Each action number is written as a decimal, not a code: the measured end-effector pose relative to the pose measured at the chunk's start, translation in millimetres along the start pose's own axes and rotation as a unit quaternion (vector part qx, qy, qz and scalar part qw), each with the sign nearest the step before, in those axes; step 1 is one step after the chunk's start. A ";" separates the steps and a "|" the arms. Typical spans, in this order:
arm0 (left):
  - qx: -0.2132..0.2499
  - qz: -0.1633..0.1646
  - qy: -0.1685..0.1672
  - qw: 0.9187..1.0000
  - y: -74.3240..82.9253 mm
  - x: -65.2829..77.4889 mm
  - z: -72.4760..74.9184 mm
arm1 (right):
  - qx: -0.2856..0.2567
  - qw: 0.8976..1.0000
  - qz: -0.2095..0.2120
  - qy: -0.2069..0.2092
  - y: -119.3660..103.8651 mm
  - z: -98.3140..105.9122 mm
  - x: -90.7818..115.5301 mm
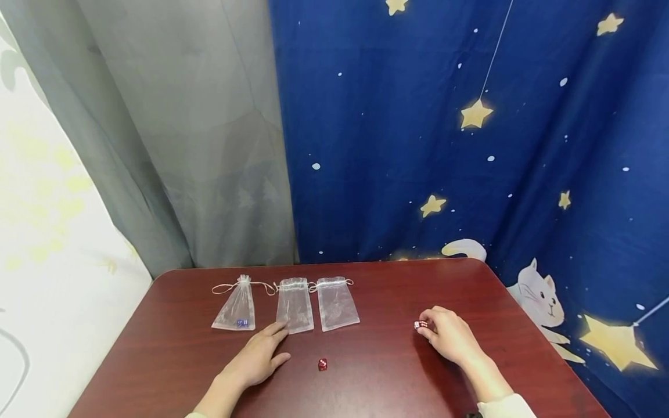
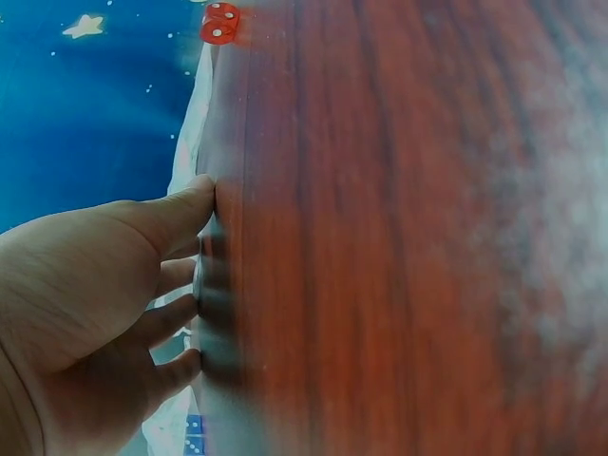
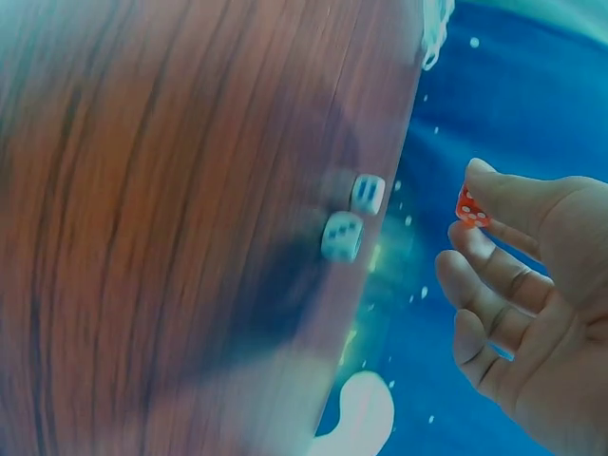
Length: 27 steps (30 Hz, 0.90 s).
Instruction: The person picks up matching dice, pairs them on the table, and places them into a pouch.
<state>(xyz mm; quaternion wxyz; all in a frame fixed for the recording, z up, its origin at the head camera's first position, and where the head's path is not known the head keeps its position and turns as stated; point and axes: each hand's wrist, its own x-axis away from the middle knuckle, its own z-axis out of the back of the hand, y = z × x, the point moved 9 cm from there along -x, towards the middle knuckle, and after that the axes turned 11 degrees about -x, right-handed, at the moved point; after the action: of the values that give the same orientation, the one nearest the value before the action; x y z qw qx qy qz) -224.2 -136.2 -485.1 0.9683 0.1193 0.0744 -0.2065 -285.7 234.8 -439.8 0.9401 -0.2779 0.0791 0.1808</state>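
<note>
My right hand [image 1: 452, 337] pinches a red die [image 3: 470, 207] between thumb and fingertip, lifted off the table. Two white dice [image 3: 342, 236] sit side by side on the table by that hand. My left hand [image 1: 257, 357] rests on the table, fingers extended, with its fingertips at the lower left corner of the middle mesh bag [image 1: 295, 310]. A second red die [image 1: 322, 364] lies on the table between the hands. To the left, a drawn-closed mesh bag [image 1: 237, 305] has blue dice [image 1: 243, 323] inside. The right mesh bag [image 1: 337, 307] lies flat.
The dark red wooden table [image 1: 381, 377] has its far edge along a grey curtain [image 1: 209, 145] and a blue star-patterned curtain [image 1: 366, 145]. White drawstrings [image 1: 269, 287] spread between the bags near the far edge.
</note>
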 end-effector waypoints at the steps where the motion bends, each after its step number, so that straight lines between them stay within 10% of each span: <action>1: -0.002 0.001 0.000 1.000 -0.6 -0.9 0.7 | -0.001 1.000 0.007 0.000 -4.1 -2.1 -1.2; 27: 0.000 0.006 0.001 1.000 -3.2 -3.4 -2.8 | -0.021 0.992 0.114 -0.053 -73.3 -63.7 1.9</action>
<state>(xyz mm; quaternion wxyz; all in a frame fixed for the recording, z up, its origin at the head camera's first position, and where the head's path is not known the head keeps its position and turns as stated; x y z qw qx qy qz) -228.9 -137.0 -487.7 0.9694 0.1196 0.0742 -0.2009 -258.9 143.0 -457.1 0.9101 -0.2769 0.0561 0.3032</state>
